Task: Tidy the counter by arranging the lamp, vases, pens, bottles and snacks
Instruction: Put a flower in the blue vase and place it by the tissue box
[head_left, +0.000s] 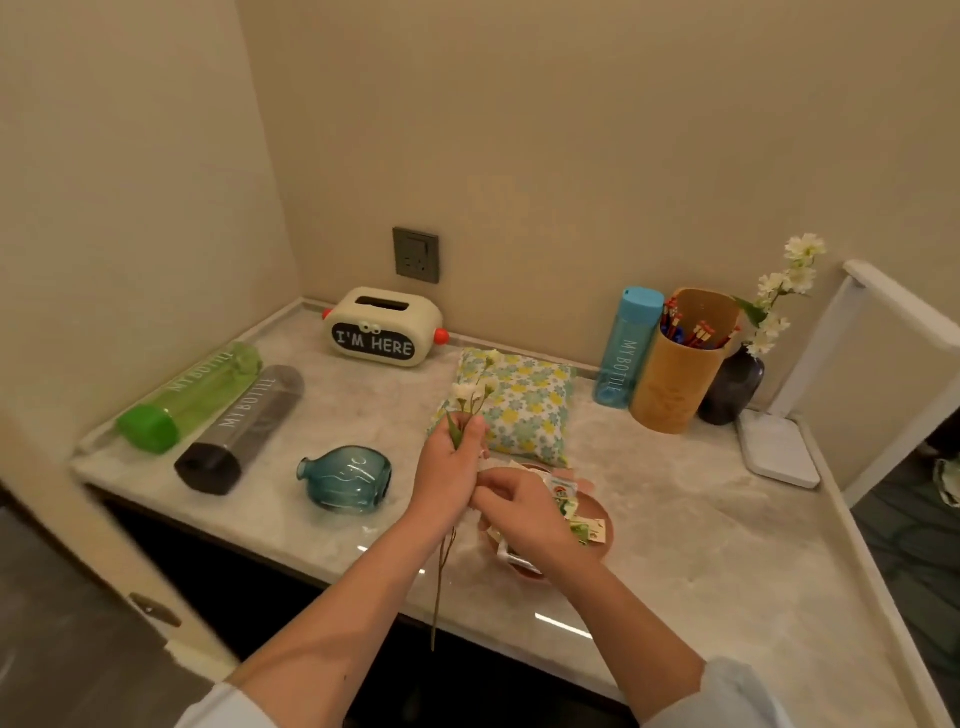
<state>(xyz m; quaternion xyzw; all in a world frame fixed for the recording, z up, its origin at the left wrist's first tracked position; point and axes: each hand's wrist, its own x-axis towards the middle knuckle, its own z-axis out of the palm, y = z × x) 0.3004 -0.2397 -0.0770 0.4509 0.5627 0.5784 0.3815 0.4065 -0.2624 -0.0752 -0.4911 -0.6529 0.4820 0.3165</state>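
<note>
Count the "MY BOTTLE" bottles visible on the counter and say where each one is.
3. The green bottle and the black bottle lie side by side at the left; the blue bottle stands upright at the back wall, beside the pen holder. None appears hidden.

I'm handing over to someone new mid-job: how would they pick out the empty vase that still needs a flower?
Start at the counter's left wall, where a green bottle and a grey bottle lie side by side. Just right of the grey one, near the front edge, lies the teal vase. It is squat, translucent glass, tipped on its side, unlike the upright dark vase holding flowers.
</note>
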